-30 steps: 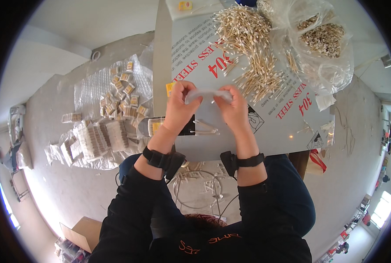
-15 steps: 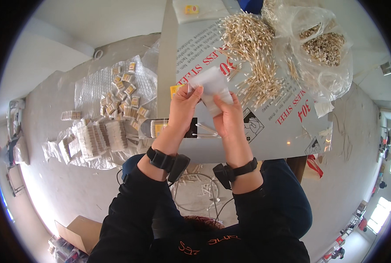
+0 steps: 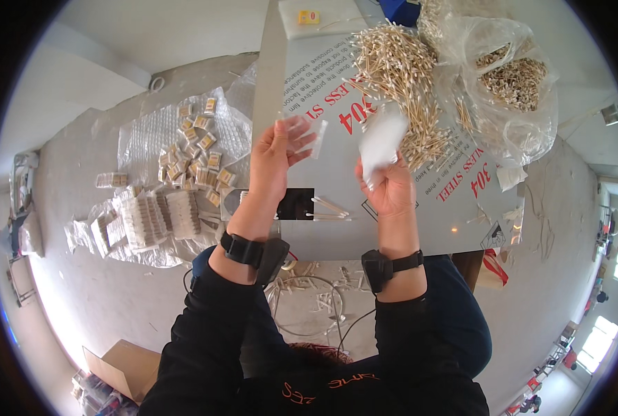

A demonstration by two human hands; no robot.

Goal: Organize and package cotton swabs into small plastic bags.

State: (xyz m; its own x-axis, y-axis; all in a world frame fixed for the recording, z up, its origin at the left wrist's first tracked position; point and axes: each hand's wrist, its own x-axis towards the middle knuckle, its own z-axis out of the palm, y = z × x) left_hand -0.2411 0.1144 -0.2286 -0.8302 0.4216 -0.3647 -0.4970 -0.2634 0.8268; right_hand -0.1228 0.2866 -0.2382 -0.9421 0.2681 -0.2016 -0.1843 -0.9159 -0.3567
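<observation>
My left hand [image 3: 271, 161] holds a small clear plastic bag [image 3: 320, 141], its fingers showing through the thin film. A white, translucent stack of thin plastic bags [image 3: 383, 135], smeared by motion, is gripped in my right hand [image 3: 393, 192]. The hands are apart above the grey film-covered table [image 3: 336, 239]. Just beyond my right hand lies a big heap of cotton swabs [image 3: 395, 59]. Between my wrists is a black rectangle [image 3: 296, 204] on the tabletop, with several loose cotton swabs [image 3: 333, 206] at its right side.
Left of the table, bubble wrap [image 3: 139, 149] bears yellow-labelled packets [image 3: 212, 161] and rows of filled swab packs [image 3: 153, 218]. A large clear bag of swabs [image 3: 513, 83] sits at the far right. At the far edge are a yellow packet [image 3: 309, 16] and a blue object [image 3: 400, 10].
Both hands were together on the white stack. They have moved apart: the stack went right with my right hand, and a single clear bag came away in my left.
</observation>
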